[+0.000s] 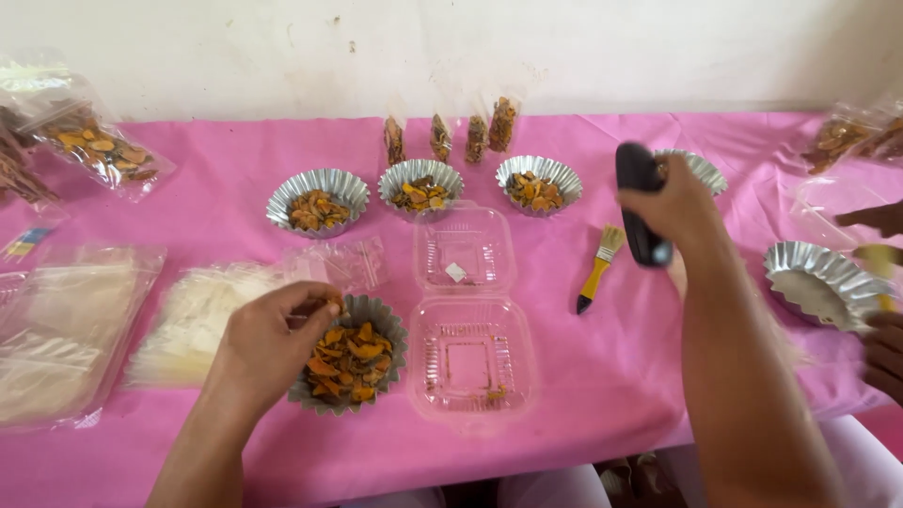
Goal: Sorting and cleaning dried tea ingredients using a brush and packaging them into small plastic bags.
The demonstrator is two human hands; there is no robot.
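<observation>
Head view, looking down on a table under a pink cloth. The left hand reaches over the near foil cup, which sits at the front of the table just left of centre and is filled with orange and brown dried slices. Its fingertips are pressed together, pinching at the slices on the cup's left rim. The right hand is raised above the table to the right, fingers wrapped tight round a black device held upright; what kind of device it is cannot be told.

Just right of the cup lies an open clear clamshell box, lid flat behind the tray; a few crumbs lie in the tray and a small white scrap in the lid. Just behind the cup lies a small clear bag. Between the box and the right forearm lies a brush with a yellow and black handle.

Farther back, three more filled foil cups stand in a row, and behind them four small filled packets lean near the wall. Another foil cup shows behind the right hand.

On the left lie stacks of empty clear bags, and a large bag of slices at the far corner. At the right edge another person's hands work over an empty foil cup
</observation>
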